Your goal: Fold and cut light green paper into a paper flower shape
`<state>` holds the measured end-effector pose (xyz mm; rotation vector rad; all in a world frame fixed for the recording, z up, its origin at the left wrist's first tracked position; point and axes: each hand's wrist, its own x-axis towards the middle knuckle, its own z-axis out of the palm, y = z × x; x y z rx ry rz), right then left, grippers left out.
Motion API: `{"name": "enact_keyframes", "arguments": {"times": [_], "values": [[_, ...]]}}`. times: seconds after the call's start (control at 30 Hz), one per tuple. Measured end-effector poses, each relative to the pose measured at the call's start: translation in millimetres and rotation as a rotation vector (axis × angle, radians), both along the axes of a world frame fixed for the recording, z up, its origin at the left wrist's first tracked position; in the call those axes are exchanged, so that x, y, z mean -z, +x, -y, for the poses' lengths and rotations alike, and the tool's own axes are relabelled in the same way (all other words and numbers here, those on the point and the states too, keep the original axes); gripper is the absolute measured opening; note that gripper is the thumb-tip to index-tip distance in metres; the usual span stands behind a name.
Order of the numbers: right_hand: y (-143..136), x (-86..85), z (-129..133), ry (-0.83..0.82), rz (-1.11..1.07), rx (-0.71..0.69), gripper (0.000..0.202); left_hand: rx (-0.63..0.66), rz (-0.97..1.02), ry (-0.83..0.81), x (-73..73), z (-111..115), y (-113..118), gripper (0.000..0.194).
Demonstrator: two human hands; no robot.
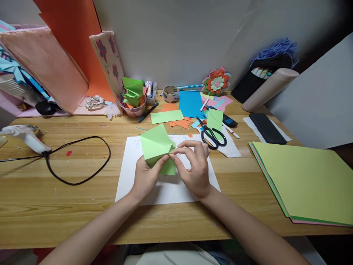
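Observation:
A light green sheet of paper (pixel 156 143), partly folded, is held up over a white sheet (pixel 127 184) on the wooden table. My left hand (pixel 147 175) grips its lower left side, with the thumb pressed on a crease. With thumb and fingertips together, my right hand (pixel 194 167) pinches a small gathered fold at the paper's right edge. Just beyond my right hand lie black-handled scissors (pixel 211 136), resting over paper scraps and a white piece.
A white glue gun (pixel 26 138) with a looped black cord (pixel 109 151) stands at left. Coloured sheets (pixel 309 180) are stacked at right, near a black phone (pixel 267 129). Behind are a cup of folded paper (pixel 134 106), a tape roll (pixel 171 94) and a paper flower (pixel 216 81).

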<state>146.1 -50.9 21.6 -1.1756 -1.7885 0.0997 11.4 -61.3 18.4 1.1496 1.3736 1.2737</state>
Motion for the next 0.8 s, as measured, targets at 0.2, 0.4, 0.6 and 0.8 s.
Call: {"name": "enact_keyframes", "arguments": {"times": [0.2, 0.4, 0.6, 0.8], "values": [[-1.5, -1.7, 0.0, 0.012, 0.005, -0.024, 0.005, 0.025, -0.045, 0.045, 2.5, -1.2, -1.6, 0.023], [-3.6, 2.2, -1.1, -0.010, 0.042, -0.024, 0.006, 0.042, -0.095, 0.104, 3.1, -1.1, -1.6, 0.021], [-1.1, 2.9, -1.7, -0.011, -0.047, 0.006, 0.006, -0.045, -0.027, 0.026, 1.6, -2.2, -0.7, 0.027], [-0.9, 1.9, -1.6, 0.016, -0.090, -0.014, 0.003, -0.054, 0.015, 0.005, -0.4, -1.8, 1.8, 0.026]]}}
